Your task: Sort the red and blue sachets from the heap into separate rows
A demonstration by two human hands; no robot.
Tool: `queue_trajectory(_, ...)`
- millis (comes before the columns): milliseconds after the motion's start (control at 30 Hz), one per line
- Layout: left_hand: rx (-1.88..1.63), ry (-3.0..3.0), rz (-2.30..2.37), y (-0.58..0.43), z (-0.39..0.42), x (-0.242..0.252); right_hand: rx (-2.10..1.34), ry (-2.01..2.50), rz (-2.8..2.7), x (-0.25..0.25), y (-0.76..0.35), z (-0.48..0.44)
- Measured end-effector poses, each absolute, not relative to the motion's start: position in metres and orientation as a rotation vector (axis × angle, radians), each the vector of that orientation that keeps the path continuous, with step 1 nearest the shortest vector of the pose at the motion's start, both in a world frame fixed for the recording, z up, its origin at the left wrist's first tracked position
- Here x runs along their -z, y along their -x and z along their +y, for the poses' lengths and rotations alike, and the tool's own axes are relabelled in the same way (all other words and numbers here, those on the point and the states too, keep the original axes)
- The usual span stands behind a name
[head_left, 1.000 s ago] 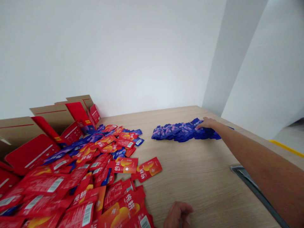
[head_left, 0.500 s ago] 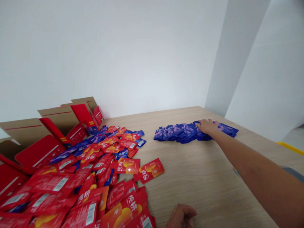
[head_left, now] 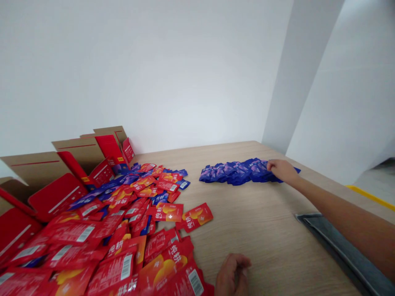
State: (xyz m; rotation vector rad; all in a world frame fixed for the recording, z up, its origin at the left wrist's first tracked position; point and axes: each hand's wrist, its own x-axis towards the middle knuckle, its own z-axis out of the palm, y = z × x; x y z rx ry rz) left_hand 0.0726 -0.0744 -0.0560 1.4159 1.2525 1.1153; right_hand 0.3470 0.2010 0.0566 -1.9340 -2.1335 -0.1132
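Note:
My right hand (head_left: 281, 170) reaches far across the wooden table (head_left: 259, 230) and rests with curled fingers on the right end of a row of blue sachets (head_left: 237, 172). I cannot see whether it grips one. My left hand (head_left: 231, 277) lies at the bottom edge of the view, fingers curled, next to the near edge of a big heap of red sachets (head_left: 117, 238). Nothing shows inside the left hand.
Blue sachets are mixed into the red heap. Opened cardboard boxes with red flaps (head_left: 61, 172) stand at the far left against the white wall. A dark grey tray or slot (head_left: 336, 246) lies at the table's right side. A yellow strip (head_left: 370, 196) shows on the floor.
My right hand slid rightward along the blue row and its fingers curled in. The left hand has barely moved.

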Motion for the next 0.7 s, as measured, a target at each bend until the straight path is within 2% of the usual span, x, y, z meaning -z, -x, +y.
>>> queue_trajectory(133, -1.091, -1.363, 1.234, -0.073, -0.073, 0.043, 0.049, 1.741, -2.341, -0.039, -0.335, 0.175)
queue_trajectory(433, -1.133, -1.149, 1.248, -0.078, -0.075, 0.013, 0.037, 1.668, -2.253, -0.034, -0.277, 0.129)
queue_trajectory(500, -1.185, -1.020, 1.221, -0.082, -0.076, 0.006, -0.110, 1.520, -2.288, -0.025, -0.245, 0.100)
queue_trajectory(567, -1.244, -0.871, 1.189, -0.083, -0.077, -0.001, -0.431, 1.309, -2.222, -0.011, -0.208, 0.068)
queue_trajectory(700, -1.275, -0.969, 1.242, -0.055, -0.075, -0.017, -1.069, 1.174, -1.736, 0.019, -0.144, 0.015)
